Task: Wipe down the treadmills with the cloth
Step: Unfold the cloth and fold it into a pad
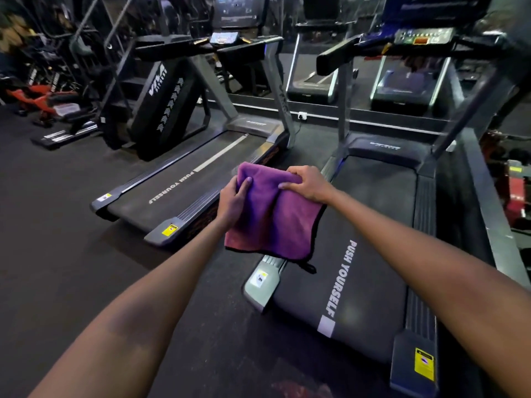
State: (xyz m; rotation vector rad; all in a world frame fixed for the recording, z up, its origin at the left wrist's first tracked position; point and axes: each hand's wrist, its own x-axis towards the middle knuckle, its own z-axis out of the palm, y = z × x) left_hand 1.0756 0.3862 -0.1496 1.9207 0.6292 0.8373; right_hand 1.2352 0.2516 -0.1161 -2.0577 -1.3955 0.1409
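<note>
A purple cloth with a black hem hangs folded in the air between my two hands. My left hand grips its left edge, thumb on top. My right hand pinches its upper right corner. The cloth hangs above the rear left corner of the near treadmill, whose black belt reads "PUSH YOURSELF". A second treadmill with the same lettering stands to the left, its console at the back.
A stair-climber machine stands left of the far treadmill. Red and black gym gear lies at the far left. A mirror wall runs behind the treadmills. Dark rubber floor spreads at the front left.
</note>
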